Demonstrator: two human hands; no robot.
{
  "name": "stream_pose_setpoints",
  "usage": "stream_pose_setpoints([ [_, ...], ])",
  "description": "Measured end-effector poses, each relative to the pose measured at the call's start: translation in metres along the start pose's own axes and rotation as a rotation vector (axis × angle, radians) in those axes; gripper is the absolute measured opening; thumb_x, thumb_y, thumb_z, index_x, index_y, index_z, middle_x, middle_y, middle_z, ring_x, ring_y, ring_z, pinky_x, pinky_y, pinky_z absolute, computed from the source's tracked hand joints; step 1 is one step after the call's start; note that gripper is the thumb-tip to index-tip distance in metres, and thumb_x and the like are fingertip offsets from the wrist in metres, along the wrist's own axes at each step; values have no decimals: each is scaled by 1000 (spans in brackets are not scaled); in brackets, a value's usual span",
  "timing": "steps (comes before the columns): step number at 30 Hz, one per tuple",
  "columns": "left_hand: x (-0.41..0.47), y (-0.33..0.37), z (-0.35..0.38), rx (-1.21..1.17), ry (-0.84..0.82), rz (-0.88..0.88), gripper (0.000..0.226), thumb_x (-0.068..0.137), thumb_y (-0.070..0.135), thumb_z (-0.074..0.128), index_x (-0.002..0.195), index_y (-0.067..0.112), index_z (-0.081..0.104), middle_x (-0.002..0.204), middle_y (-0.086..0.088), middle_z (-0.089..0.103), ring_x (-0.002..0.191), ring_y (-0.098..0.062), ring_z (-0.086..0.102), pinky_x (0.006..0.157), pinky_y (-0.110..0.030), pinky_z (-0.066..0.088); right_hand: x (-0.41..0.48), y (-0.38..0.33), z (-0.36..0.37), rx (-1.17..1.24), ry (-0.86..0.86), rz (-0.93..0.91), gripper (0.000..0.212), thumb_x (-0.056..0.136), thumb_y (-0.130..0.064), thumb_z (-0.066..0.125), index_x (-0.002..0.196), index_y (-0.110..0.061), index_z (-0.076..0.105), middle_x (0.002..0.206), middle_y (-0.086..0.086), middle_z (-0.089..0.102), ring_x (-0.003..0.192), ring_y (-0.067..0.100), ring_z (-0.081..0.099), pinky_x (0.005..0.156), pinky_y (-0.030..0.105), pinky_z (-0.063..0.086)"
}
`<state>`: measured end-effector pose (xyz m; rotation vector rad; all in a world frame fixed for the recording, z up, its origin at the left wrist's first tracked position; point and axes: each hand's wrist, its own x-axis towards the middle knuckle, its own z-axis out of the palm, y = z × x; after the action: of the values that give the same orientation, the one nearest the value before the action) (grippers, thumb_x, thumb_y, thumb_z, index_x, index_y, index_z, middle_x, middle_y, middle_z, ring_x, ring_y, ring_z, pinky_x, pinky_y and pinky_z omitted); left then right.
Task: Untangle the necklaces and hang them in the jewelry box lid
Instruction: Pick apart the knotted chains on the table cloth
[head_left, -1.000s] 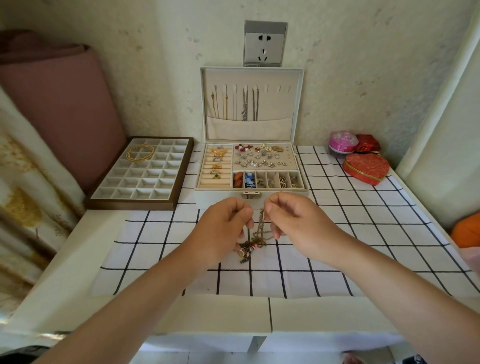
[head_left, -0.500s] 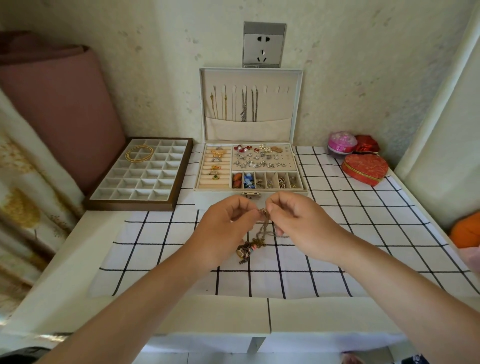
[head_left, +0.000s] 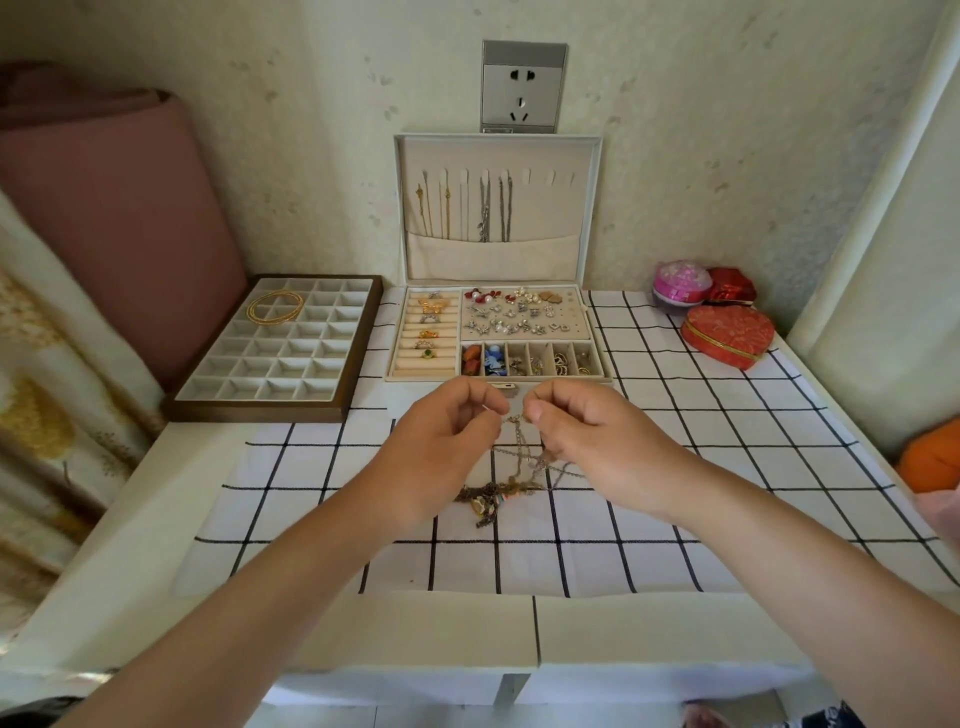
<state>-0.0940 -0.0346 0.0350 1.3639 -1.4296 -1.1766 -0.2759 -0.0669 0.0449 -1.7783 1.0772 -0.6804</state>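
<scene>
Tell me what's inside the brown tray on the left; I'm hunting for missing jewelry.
The brown tray holds only thin gold bangles, lying across its far-left compartments. Every other compartment shows empty; nothing covers any of them.

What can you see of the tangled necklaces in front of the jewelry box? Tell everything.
The tangled necklaces are thin metal chains, bronze and silver in look, knotted together. The clump with small charms lies on the checked cloth. One strand rises to where the left hand and right hand pinch it, near a clasp.

Both hands (head_left: 519, 441) have lifted the necklaces (head_left: 519, 467), chains spreading.
</scene>
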Motion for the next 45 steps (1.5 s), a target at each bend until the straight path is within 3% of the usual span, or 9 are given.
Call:
stream_pose_setpoints([
  [5,1,1,-9,-2,-90,18,18,101,15,53,108,24,68,63,13,50,55,-7,39,52,-25,35,0,0,-6,35,-14,5,9,97,-22,63,94,-23,71,64,-10,60,63,0,54,64,29,52],
  [9,1,4,-18,384,-149,82,14,96,26,61,104,34,69,72,13,57,61,2,48,60,-12,41,-2,2,-13,-149,-19,3,7,89,-20,74,85,-26,76,63,-17,67,59,-2,59,62,18,45],
  [14,-1,4,-15,568,-158,60,13,94,28,65,85,36,70,76,15,64,68,3,55,61,-7,39,1,8,-7,-85,66,51,27,89,-28,69,62,-26,69,63,-4,64,65,10,59,74,36,50],
  [17,3,7,-9,85,-45,-131,21,91,13,59,72,20,66,74,2,60,69,-11,55,69,-22,46,3,9,-7,278,86,75,36,85,-26,51,49,-19,47,58,1,53,69,17,56,81,39,47],
  [21,1,6,-5,-526,-98,-151,12,72,19,49,62,13,48,72,-3,53,74,-17,53,80,-31,48,6,8,-3,666,-46,157,24,85,-27,54,81,-3,58,65,6,57,71,20,59,82,39,54],
  [29,1,8,-5,-727,-132,-122,15,88,16,53,74,12,55,58,-2,32,60,-19,44,88,-38,51,7,3,-8,797,20,170,36,98,-10,50,62,-14,46,52,2,30,55,19,45,78,43,55],
  [34,-1,13,-9,-774,-116,-172,13,88,14,51,77,12,56,52,2,26,50,-14,30,59,-28,49,6,2,-11,743,40,217,20,96,-6,56,78,-14,56,55,-2,28,50,14,27,65,40,56],
  [39,2,13,-15,-362,-66,-171,15,96,12,53,82,15,59,57,3,30,47,-11,24,42,-20,20,10,10,-16,169,238,132,11,89,-16,72,80,-16,66,55,-5,44,46,9,39,54,27,42],
  [45,1,13,-21,323,-44,4,15,94,17,62,80,17,68,59,0,53,52,-6,46,56,-18,42,11,15,-28,-291,588,-111,17,88,-13,72,84,-28,64,55,-14,52,50,4,47,55,12,40],
])
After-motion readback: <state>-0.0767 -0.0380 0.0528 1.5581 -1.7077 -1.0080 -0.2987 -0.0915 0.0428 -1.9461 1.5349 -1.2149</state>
